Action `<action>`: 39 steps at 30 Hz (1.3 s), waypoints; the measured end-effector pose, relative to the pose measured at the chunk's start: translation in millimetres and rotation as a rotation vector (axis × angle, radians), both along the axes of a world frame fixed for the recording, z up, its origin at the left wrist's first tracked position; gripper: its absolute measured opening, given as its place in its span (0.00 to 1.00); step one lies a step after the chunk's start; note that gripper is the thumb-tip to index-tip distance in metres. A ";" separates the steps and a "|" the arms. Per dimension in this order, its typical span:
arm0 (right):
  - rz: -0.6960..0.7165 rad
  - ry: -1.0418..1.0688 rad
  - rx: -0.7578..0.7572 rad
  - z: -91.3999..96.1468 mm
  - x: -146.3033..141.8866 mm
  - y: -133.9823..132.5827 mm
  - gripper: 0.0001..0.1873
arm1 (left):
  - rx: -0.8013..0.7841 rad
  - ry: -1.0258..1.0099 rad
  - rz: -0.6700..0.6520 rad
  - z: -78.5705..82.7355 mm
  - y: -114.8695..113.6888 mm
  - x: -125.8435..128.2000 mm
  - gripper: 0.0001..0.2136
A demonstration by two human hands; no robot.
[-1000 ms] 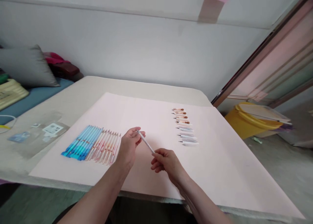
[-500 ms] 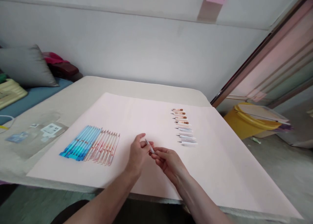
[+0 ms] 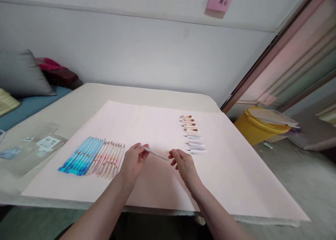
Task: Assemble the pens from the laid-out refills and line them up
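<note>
In the head view, my left hand (image 3: 135, 157) pinches one end of a slim white pen (image 3: 157, 154) above the pink sheet. The pen slants down to the right, its free end close to the fingertips of my right hand (image 3: 182, 161). Those fingers are loosely bent and apart, with nothing visible between them. To the left of my left hand lie a row of blue pens (image 3: 82, 154) and a row of clear pens with reddish patterns (image 3: 107, 159). Beyond my right hand is a column of pen parts (image 3: 193, 135), several with thin dark tips pointing left.
A large pink sheet (image 3: 236, 184) covers much of the table (image 3: 147, 94). Clear plastic packaging (image 3: 34, 159) lies at the left. A grey cushion (image 3: 23, 73) is beyond it, and a yellow bin (image 3: 252, 128) stands on the floor at right. A wall closes off the back.
My hands have drawn apart. The right hand has come off the pen, while the left keeps hold of it and has shifted left. More of the pen shows. The view has turned slightly right.
</note>
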State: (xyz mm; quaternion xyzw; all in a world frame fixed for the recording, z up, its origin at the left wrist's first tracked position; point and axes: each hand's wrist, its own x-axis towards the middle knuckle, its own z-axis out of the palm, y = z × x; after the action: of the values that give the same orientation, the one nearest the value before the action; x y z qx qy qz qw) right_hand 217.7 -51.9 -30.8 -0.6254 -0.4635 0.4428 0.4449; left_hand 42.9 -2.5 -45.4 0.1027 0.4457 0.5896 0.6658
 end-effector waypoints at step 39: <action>-0.145 1.352 -0.298 0.9 -13.3 -8.1 0.09 | 0.375 0.028 -0.121 32.5 -18.8 14.5 0.17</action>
State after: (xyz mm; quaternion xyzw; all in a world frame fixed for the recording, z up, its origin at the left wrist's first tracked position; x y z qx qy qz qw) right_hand 204.4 -60.1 -29.9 -0.2963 0.0241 0.7632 0.5737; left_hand 57.4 -21.4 -12.9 0.2598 0.3302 0.6198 0.6628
